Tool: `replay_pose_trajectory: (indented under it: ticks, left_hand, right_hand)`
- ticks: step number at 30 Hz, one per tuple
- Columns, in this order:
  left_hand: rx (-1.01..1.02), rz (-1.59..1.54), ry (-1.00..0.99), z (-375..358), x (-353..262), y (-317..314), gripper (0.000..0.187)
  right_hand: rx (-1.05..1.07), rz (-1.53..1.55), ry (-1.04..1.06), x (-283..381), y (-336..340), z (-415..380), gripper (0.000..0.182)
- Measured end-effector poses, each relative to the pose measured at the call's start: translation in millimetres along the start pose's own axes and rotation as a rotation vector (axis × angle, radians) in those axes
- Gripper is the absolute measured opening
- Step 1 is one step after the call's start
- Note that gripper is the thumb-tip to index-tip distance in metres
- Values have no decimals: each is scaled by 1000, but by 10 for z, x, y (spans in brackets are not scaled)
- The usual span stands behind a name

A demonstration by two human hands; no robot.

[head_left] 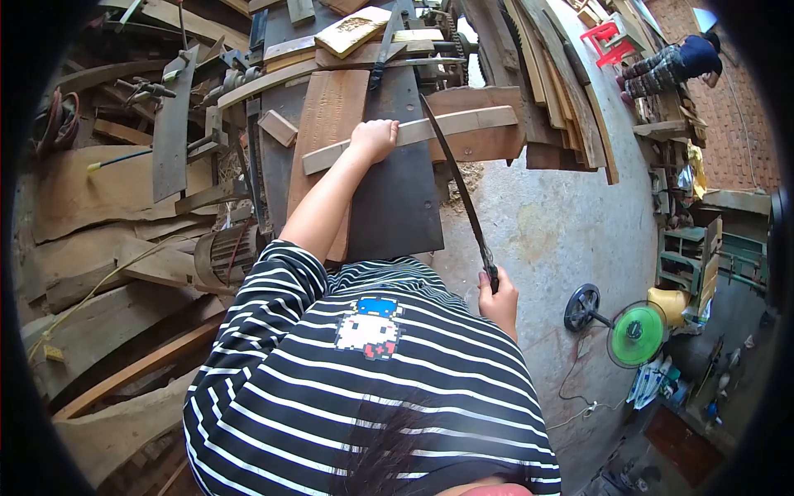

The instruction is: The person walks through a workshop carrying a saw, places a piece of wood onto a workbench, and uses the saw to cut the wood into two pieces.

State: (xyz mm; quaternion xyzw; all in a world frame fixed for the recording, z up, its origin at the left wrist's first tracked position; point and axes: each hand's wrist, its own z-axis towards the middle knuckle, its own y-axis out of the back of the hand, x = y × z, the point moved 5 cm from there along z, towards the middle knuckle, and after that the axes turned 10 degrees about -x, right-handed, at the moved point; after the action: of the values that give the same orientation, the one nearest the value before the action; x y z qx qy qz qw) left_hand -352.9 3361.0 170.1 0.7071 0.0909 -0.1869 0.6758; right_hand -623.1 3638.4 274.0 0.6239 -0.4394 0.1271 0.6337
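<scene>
A pale strip of wood lies across the dark bench top and sticks out past its right edge. My left hand is closed over the strip, pressing it near its middle. In my right hand is the black handle of a hand saw. The long, dark blade slants up and left from my fist, and its upper part crosses the strip to the right of my left hand. Whether the teeth have cut into the wood cannot be seen. A reddish-brown board runs under the strip's left end.
Small offcuts, including a wood block, lie on the bench. Long planks stand stacked at the right. Left of me are a motor and piled timber. A green fan stands on the concrete floor; another person is far right.
</scene>
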Motion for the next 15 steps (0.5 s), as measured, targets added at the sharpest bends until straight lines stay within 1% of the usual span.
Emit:
replay_pose_trajectory:
  ticks: [1,3,4,5,7,8,9,11,15]
  left_hand:
    - [-1,2,8,8,49,-36,42]
    - [-223,-274,-47,8,121,27,38]
    - [-241,-509,-28,44,212,67,38]
    - [-240,-501,-19,62,279,74,38]
    - [-530,-1236,188,53,532,148,43]
    - [-635,-1367,284,31,686,169,48]
    - [-748,-1414,341,-34,803,249,49]
    - [-840,-1456,391,-161,966,395,49]
    - [-821,-1346,441,-265,1091,556,47]
  right_hand:
    - [2,-13,-5,-14,19,-12,21]
    - [10,-31,-13,-69,40,-38,21]
    - [2,-33,-18,-81,50,-44,21]
    - [-7,-34,-24,-88,51,-44,20]
    - [13,-25,-43,-124,21,-48,20]
    - [-1,-36,-33,-162,6,-47,20]
    - [-17,-48,-24,-180,-5,-53,21]
    - [-21,-30,-33,-168,-2,-57,21]
    - [-9,-43,-48,-139,19,-41,21]
